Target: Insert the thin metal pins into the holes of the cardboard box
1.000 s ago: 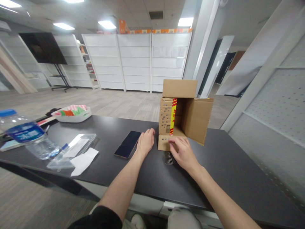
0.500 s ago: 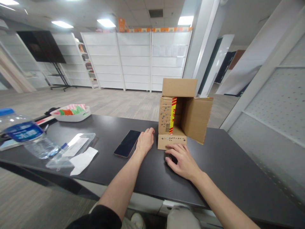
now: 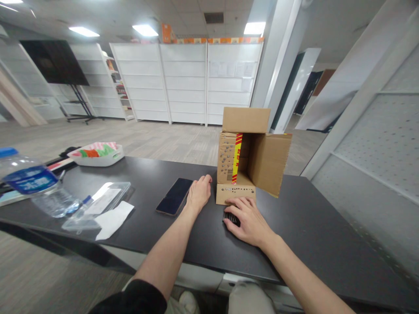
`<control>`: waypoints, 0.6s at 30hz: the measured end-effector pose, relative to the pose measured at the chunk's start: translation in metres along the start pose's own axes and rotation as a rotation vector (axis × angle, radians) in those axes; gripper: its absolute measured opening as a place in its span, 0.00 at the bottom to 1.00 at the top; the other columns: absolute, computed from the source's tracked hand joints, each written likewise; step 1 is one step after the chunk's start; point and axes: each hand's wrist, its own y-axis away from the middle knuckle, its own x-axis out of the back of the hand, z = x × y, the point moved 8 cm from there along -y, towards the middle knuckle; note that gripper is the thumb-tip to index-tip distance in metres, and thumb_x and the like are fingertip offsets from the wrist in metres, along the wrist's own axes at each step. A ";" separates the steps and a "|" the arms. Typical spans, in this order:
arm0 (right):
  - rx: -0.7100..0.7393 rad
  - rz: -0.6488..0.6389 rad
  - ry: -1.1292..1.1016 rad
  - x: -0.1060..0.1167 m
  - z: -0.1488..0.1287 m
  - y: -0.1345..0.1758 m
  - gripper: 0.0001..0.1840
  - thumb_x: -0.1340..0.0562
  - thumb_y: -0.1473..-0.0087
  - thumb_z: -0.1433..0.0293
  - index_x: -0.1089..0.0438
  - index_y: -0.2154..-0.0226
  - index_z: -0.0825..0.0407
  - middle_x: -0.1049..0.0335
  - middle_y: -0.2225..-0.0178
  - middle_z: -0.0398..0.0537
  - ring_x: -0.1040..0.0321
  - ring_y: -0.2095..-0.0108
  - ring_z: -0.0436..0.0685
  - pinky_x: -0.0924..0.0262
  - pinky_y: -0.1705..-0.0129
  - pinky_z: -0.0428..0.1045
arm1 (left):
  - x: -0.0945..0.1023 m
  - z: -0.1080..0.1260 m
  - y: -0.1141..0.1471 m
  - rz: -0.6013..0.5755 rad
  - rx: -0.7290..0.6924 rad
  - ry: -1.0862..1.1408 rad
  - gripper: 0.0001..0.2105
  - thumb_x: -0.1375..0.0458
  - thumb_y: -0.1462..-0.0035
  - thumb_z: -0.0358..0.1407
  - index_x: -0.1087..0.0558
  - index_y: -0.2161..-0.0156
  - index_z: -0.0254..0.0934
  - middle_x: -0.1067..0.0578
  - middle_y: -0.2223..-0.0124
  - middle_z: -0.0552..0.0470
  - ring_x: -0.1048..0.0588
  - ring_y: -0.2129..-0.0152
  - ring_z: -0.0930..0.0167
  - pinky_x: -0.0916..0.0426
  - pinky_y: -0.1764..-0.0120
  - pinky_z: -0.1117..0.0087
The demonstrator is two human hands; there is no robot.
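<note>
An upright cardboard box [image 3: 225,159] stands on the dark table, its open side toward me. Round marks dot its left flap and lower flap [image 3: 236,192]; yellow and red tape runs along the left flap. At the lower flap's front edge, my right hand [image 3: 250,220] curves its thumb and fingers around a small black object with thin pale stripes [image 3: 232,216]. My palm partly hides that object, so its kind is unclear. My left hand [image 3: 199,192] rests on the table between the box and a dark phone [image 3: 174,196], fingers loosely bent and apart, with nothing visible in them.
To the left lie a water bottle [image 3: 42,183], a clear plastic case [image 3: 113,196] and a white paper piece [image 3: 114,220]. Farther back is a white tray [image 3: 98,160] with colourful contents. A perforated panel [image 3: 376,139] stands right of the table.
My right hand has shifted slightly left along the box's lower flap, and the striped black object shows a little farther left. My left hand stays in place.
</note>
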 end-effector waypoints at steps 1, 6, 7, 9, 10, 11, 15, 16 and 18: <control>0.004 0.000 0.004 0.000 -0.001 0.000 0.08 0.36 0.42 0.66 0.26 0.59 0.48 0.27 0.49 0.53 0.33 0.49 0.63 0.43 0.47 0.60 | 0.000 0.000 0.000 0.001 0.000 0.003 0.12 0.54 0.34 0.30 0.31 0.53 0.41 0.23 0.53 0.49 0.24 0.59 0.68 0.34 0.54 0.67; 0.016 -0.020 0.006 -0.001 -0.002 -0.001 0.09 0.36 0.42 0.65 0.27 0.58 0.48 0.26 0.51 0.52 0.34 0.51 0.62 0.44 0.48 0.59 | -0.002 -0.001 -0.001 -0.007 0.003 0.008 0.12 0.54 0.33 0.30 0.31 0.52 0.42 0.24 0.53 0.49 0.24 0.59 0.69 0.35 0.53 0.68; 0.017 -0.027 0.005 -0.001 -0.002 -0.001 0.09 0.36 0.42 0.65 0.27 0.58 0.48 0.26 0.52 0.52 0.34 0.51 0.62 0.44 0.48 0.59 | -0.001 -0.001 -0.001 -0.008 0.003 0.007 0.12 0.54 0.33 0.30 0.31 0.52 0.42 0.24 0.53 0.49 0.24 0.59 0.68 0.34 0.53 0.67; 0.016 -0.037 0.002 -0.001 -0.003 -0.001 0.09 0.36 0.42 0.65 0.27 0.58 0.49 0.25 0.53 0.51 0.34 0.52 0.62 0.44 0.48 0.59 | -0.001 -0.001 -0.001 -0.009 0.004 0.004 0.12 0.54 0.33 0.30 0.31 0.52 0.41 0.24 0.53 0.49 0.24 0.59 0.68 0.34 0.53 0.67; 0.018 -0.041 0.001 -0.002 -0.004 -0.001 0.09 0.36 0.42 0.65 0.27 0.58 0.49 0.25 0.53 0.51 0.34 0.52 0.62 0.45 0.47 0.59 | -0.001 -0.001 -0.001 -0.010 0.004 0.003 0.12 0.54 0.33 0.30 0.31 0.52 0.41 0.24 0.53 0.49 0.24 0.59 0.68 0.34 0.53 0.67; 0.020 -0.045 -0.001 -0.002 -0.005 -0.001 0.09 0.35 0.42 0.65 0.27 0.58 0.49 0.25 0.53 0.51 0.34 0.52 0.62 0.45 0.47 0.59 | -0.001 -0.001 -0.001 -0.011 0.003 0.002 0.12 0.54 0.33 0.30 0.31 0.52 0.41 0.24 0.53 0.49 0.24 0.59 0.68 0.34 0.53 0.68; 0.035 -0.060 -0.009 -0.003 -0.009 -0.003 0.09 0.35 0.42 0.65 0.27 0.58 0.50 0.25 0.55 0.52 0.34 0.53 0.62 0.45 0.47 0.59 | -0.003 -0.002 -0.002 -0.016 0.000 -0.002 0.11 0.54 0.33 0.30 0.31 0.52 0.41 0.24 0.53 0.49 0.24 0.58 0.69 0.35 0.52 0.68; 0.038 -0.064 -0.011 -0.003 -0.009 -0.003 0.09 0.35 0.42 0.65 0.27 0.58 0.50 0.25 0.55 0.52 0.34 0.53 0.61 0.45 0.47 0.58 | -0.003 -0.002 -0.002 -0.012 -0.002 -0.003 0.11 0.55 0.33 0.30 0.31 0.53 0.41 0.24 0.53 0.49 0.24 0.58 0.69 0.35 0.52 0.68; 0.041 -0.067 -0.012 -0.004 -0.010 -0.003 0.09 0.36 0.41 0.64 0.27 0.58 0.50 0.24 0.55 0.51 0.33 0.53 0.61 0.45 0.47 0.59 | -0.003 -0.002 -0.002 -0.003 -0.009 -0.003 0.11 0.55 0.33 0.30 0.31 0.53 0.41 0.24 0.53 0.49 0.24 0.58 0.68 0.35 0.53 0.67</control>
